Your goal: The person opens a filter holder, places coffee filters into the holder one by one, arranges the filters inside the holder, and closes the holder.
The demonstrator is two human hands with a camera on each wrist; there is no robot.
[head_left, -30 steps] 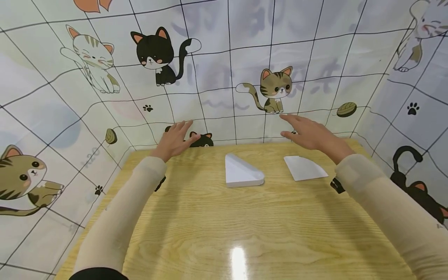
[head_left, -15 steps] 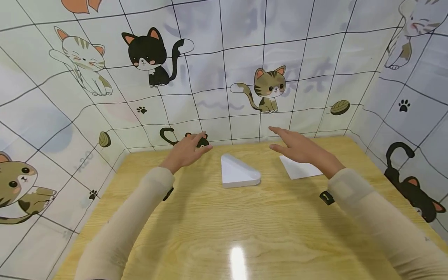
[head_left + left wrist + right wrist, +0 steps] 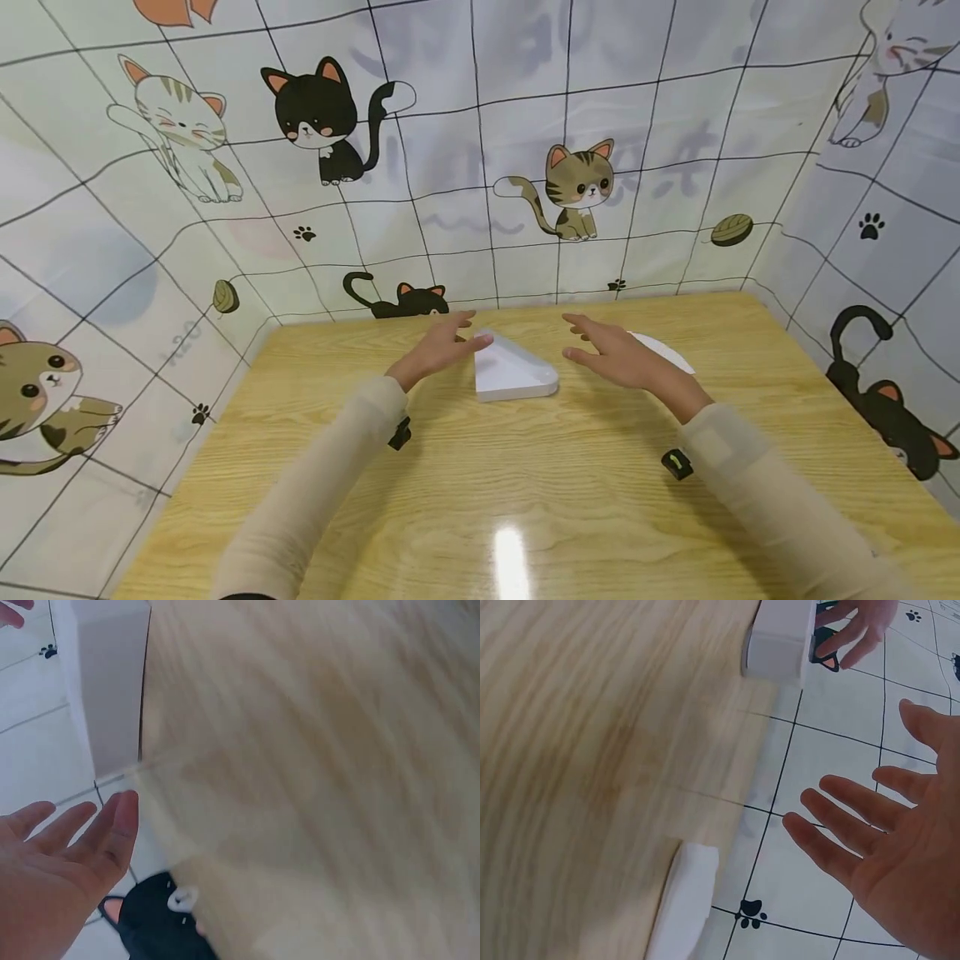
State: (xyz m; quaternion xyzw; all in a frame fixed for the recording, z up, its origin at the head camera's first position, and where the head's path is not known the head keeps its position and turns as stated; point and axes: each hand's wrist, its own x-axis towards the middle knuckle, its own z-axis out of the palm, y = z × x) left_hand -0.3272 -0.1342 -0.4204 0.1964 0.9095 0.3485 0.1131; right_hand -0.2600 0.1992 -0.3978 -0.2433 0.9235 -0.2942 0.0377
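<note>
A white wedge-shaped box (image 3: 517,379) with a rounded corner lies on the wooden table. My left hand (image 3: 438,348) is at its left, with the thumb overlapping the box's far corner in the head view. In the left wrist view, a gap shows between the left fingers and the box (image 3: 112,690). To the right of the box, my right hand (image 3: 615,354) hovers with its fingers spread and holds nothing. Beneath and behind that hand lies a flat white fan-shaped piece (image 3: 663,350), partly hidden; the right wrist view shows this white piece (image 3: 686,900) as slightly thick.
The wooden table (image 3: 517,475) reaches back to a cloth wall (image 3: 465,167) printed with cats and grid lines. Similar cloth encloses the left and right sides. Small black devices (image 3: 677,464) sit under both wrists.
Both hands have come lower and closer together, the left moving right toward the box and the right moving left. The box and the white piece have stayed in place on the table.
</note>
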